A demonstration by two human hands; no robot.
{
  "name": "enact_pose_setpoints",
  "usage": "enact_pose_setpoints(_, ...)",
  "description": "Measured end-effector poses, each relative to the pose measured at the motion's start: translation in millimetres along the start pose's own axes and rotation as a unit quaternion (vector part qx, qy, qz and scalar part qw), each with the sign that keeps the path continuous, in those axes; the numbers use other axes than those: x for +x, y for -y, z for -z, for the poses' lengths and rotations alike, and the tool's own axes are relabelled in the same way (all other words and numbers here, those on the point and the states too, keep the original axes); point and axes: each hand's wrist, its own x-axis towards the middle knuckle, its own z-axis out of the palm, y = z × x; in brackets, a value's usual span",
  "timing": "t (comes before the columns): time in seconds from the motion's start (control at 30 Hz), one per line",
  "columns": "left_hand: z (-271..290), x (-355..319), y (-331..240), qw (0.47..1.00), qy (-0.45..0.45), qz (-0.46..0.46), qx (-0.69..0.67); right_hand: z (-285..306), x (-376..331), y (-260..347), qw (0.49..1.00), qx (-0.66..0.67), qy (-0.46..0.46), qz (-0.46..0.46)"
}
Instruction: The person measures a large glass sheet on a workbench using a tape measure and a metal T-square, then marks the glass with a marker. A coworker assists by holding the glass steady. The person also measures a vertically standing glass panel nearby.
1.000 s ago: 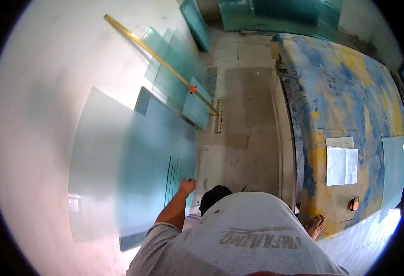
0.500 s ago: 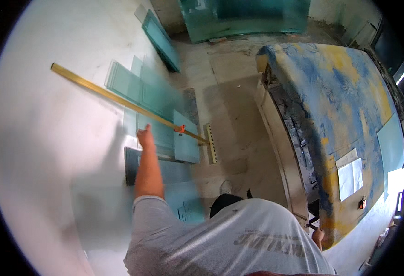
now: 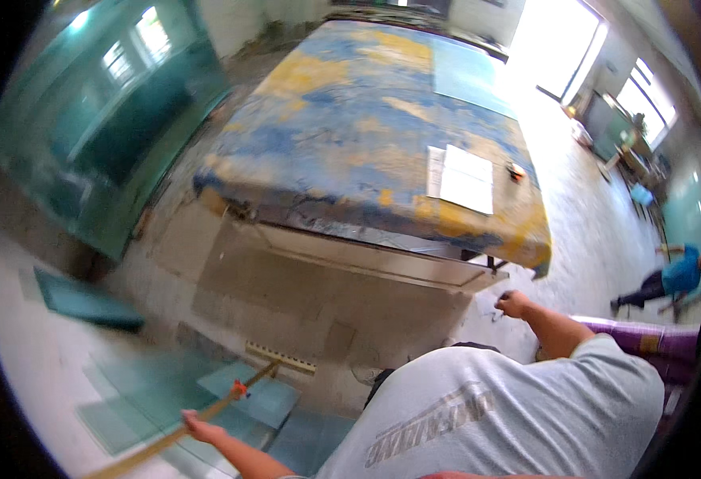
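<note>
At the lower left, my left hand (image 3: 202,429) is closed around the long wooden bar of a T-square (image 3: 221,405). The bar slants over leaning glass sheets (image 3: 266,399), and an orange clip (image 3: 239,389) sits on it. Its pale, marked crosspiece (image 3: 290,361) is at the far end. My right hand (image 3: 513,303) hangs beyond the near right corner of the cloth-covered table (image 3: 342,120), apart from it. Its fingers are curled, and a small dark thing shows at them, too blurred to name.
White papers (image 3: 467,180), a small orange-and-black object (image 3: 516,171) and a glass sheet (image 3: 470,76) lie on the table. Large glass panels (image 3: 103,152) lean at the left. At the far right is another person (image 3: 680,274) in blue, near a purple cloth (image 3: 646,339).
My view has swung right, bringing the doorway and the other person into sight. My left hand is now on the T-square's bar. My right hand has come away from the table edge.
</note>
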Motion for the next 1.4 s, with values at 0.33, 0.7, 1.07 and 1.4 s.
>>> enact_pose_setpoints(0.33, -188.2, -213.1, -60.2, 0.995, 0.050, 0.088, -0.014, -17.1, -12.9, -37.8, 0.999, 0.003, 0.038, 0.013)
enact_pose_setpoints(0.7, -312.6, -653.4, -304.4, 0.659, 0.752, -0.013, -0.012, -38.3, -1.1, -237.8, 0.989, 0.139, 0.028, 0.049)
enact_pose_setpoints(1.07, -406.3, -1072.7, -423.4, 0.334, 0.933, -0.071, -0.111, -62.2, -53.5, -501.4, 0.947, 0.296, -0.088, -0.092)
enact_pose_setpoints(1.4, -494.5, -1265.1, -624.8, 0.135, 0.965, 0.099, -0.204, 109.5, -45.0, -544.5, 0.856, 0.195, -0.472, -0.077)
